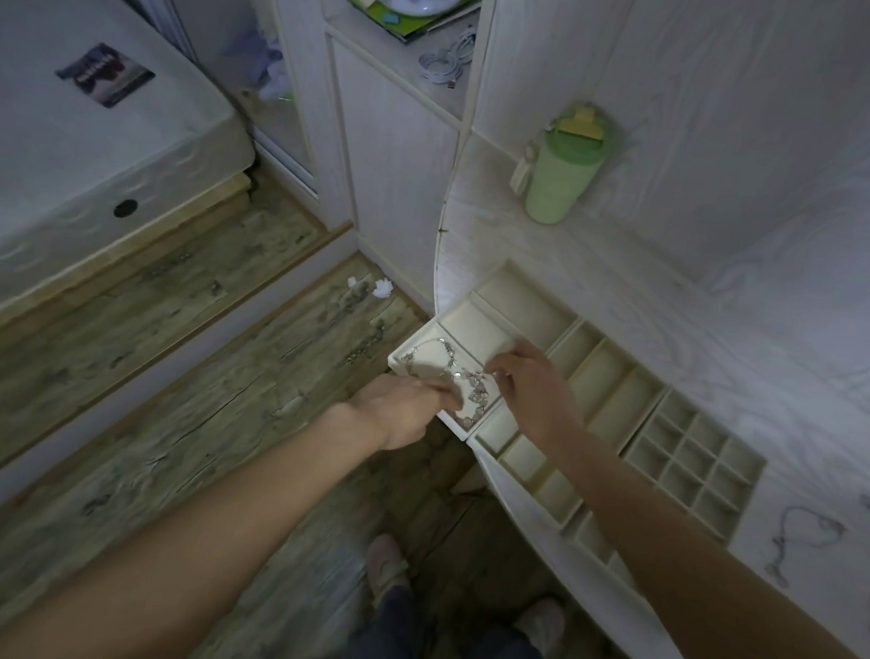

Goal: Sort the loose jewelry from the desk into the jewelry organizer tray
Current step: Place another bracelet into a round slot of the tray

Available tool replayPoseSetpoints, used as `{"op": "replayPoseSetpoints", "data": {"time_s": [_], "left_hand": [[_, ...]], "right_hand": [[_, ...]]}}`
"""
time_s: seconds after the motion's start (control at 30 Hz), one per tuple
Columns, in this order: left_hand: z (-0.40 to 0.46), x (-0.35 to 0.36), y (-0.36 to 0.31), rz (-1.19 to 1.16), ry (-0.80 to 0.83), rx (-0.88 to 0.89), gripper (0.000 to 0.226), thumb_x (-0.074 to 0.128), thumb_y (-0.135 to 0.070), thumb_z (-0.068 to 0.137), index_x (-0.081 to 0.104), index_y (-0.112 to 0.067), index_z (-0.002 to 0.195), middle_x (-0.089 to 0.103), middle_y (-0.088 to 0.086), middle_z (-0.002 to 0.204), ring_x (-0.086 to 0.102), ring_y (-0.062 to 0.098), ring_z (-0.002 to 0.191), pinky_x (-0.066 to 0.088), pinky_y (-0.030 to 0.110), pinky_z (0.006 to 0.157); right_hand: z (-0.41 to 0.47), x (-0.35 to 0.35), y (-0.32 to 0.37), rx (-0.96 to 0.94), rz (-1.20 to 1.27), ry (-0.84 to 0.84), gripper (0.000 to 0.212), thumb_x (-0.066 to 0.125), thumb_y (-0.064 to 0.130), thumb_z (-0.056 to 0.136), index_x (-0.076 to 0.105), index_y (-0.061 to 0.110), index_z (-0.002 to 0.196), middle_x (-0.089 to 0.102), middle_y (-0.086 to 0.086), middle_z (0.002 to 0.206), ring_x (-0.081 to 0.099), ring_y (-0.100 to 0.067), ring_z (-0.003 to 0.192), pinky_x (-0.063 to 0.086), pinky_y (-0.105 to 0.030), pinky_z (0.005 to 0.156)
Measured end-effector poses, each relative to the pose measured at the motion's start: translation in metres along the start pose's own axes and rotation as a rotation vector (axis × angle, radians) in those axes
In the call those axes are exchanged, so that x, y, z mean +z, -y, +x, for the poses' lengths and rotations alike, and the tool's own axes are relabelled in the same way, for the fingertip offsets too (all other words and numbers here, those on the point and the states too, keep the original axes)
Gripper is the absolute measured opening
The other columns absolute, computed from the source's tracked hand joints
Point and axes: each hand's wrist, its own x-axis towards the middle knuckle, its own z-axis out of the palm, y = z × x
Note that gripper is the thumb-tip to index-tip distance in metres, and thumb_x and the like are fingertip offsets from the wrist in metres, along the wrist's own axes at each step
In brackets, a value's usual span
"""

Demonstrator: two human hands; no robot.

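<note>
Over the tray's end compartment — both hands pinch a silver necklace.

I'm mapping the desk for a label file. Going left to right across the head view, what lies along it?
Silver necklace in the end tray → long-slot tray → small-grid tray → loose chain on the desk.

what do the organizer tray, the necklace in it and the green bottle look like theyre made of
Organizer tray: cream, matte, thin rigid dividers; probably plastic, perhaps flocked, unclear in this light.
Necklace: silvery, glinting links and pendants; looks like polished metal, possibly with stones.
Green bottle: pale green, smooth, soft sheen, with a moulded lid; likely plastic.
</note>
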Motion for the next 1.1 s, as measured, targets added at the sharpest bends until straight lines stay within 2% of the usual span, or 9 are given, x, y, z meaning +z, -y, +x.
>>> {"op": "replayPoseSetpoints", "data": {"time_s": [0.1, 0.2, 0.4, 0.6, 0.73, 0.83, 0.93, 1.03, 1.1], "left_hand": [[-0.001, 0.000, 0.000, 0.048, 0.020, 0.000, 0.063, 0.038, 0.005, 0.089, 0.039, -0.031, 0.142, 0.026, -0.012, 0.153, 0.033, 0.015, 0.137, 0.040, 0.029, 0.094], [-0.002, -0.002, -0.001, 0.063, 0.030, 0.006, 0.063, 0.038, 0.005, 0.089, 0.040, -0.031, 0.142, 0.027, -0.011, 0.152, 0.035, 0.016, 0.135, 0.041, 0.030, 0.091], [-0.001, -0.007, -0.003, 0.089, 0.070, -0.015, 0.062, 0.038, 0.000, 0.090, 0.038, -0.035, 0.140, 0.013, -0.012, 0.157, 0.032, 0.013, 0.138, 0.038, 0.029, 0.095], [-0.001, -0.014, -0.007, 0.105, 0.118, -0.040, 0.065, 0.037, 0.003, 0.090, 0.038, -0.035, 0.141, 0.017, -0.008, 0.157, 0.036, 0.019, 0.136, 0.042, 0.034, 0.096], [0.000, -0.015, -0.009, 0.116, 0.132, -0.036, 0.064, 0.037, 0.005, 0.089, 0.041, -0.032, 0.140, 0.030, -0.005, 0.152, 0.045, 0.022, 0.129, 0.045, 0.035, 0.093], [-0.001, -0.017, -0.010, 0.131, 0.124, -0.034, 0.063, 0.037, 0.004, 0.089, 0.041, -0.032, 0.141, 0.028, -0.004, 0.153, 0.044, 0.021, 0.130, 0.044, 0.034, 0.092], [-0.003, -0.017, -0.009, 0.126, 0.103, -0.018, 0.066, 0.037, 0.005, 0.088, 0.038, -0.033, 0.142, 0.017, -0.008, 0.157, 0.032, 0.016, 0.138, 0.037, 0.034, 0.100], [-0.003, -0.013, -0.006, 0.112, 0.106, 0.008, 0.068, 0.038, 0.006, 0.087, 0.037, -0.033, 0.143, 0.015, -0.009, 0.157, 0.023, 0.012, 0.142, 0.032, 0.034, 0.106], [-0.002, -0.012, -0.005, 0.111, 0.120, 0.003, 0.069, 0.037, 0.006, 0.087, 0.036, -0.033, 0.143, 0.014, -0.008, 0.158, 0.023, 0.013, 0.142, 0.033, 0.034, 0.105]], "right_hand": [[-0.005, 0.002, 0.006, -0.030, -0.085, 0.090, 0.023, 0.050, 0.019, 0.096, 0.066, 0.016, 0.112, 0.054, -0.003, 0.117, 0.054, -0.019, 0.107, 0.045, -0.029, 0.082], [-0.003, 0.006, 0.019, -0.067, -0.292, 0.116, 0.024, 0.051, 0.025, 0.096, 0.062, 0.014, 0.114, 0.053, -0.004, 0.115, 0.050, -0.020, 0.111, 0.043, -0.029, 0.075], [0.000, 0.016, 0.034, -0.028, -0.496, 0.133, 0.025, 0.057, 0.012, 0.092, 0.059, 0.011, 0.117, 0.053, -0.007, 0.116, 0.054, -0.023, 0.108, 0.048, -0.033, 0.076], [0.001, 0.007, 0.025, 0.046, -0.382, 0.059, 0.021, 0.046, 0.016, 0.096, 0.061, 0.010, 0.111, 0.055, -0.007, 0.109, 0.060, -0.024, 0.093, 0.041, -0.030, 0.066], [-0.003, 0.001, 0.017, 0.205, -0.247, 0.041, 0.015, 0.050, 0.017, 0.094, 0.060, 0.012, 0.104, 0.055, -0.005, 0.106, 0.060, -0.024, 0.090, 0.043, -0.029, 0.066], [-0.003, -0.002, 0.015, 0.276, -0.124, 0.039, 0.014, 0.050, 0.015, 0.092, 0.061, 0.015, 0.101, 0.055, -0.003, 0.105, 0.059, -0.022, 0.092, 0.045, -0.030, 0.070], [-0.005, -0.005, 0.015, 0.258, -0.090, 0.025, 0.022, 0.047, 0.015, 0.094, 0.066, 0.022, 0.105, 0.054, -0.001, 0.110, 0.060, -0.021, 0.095, 0.041, -0.027, 0.069], [-0.010, -0.006, 0.016, 0.164, -0.179, 0.039, 0.027, 0.044, 0.020, 0.098, 0.068, 0.024, 0.109, 0.053, -0.002, 0.112, 0.060, -0.021, 0.096, 0.042, -0.027, 0.068], [-0.013, -0.003, 0.016, 0.119, -0.255, 0.071, 0.028, 0.044, 0.021, 0.099, 0.067, 0.022, 0.116, 0.051, -0.004, 0.113, 0.059, -0.022, 0.097, 0.045, -0.029, 0.070]]}}
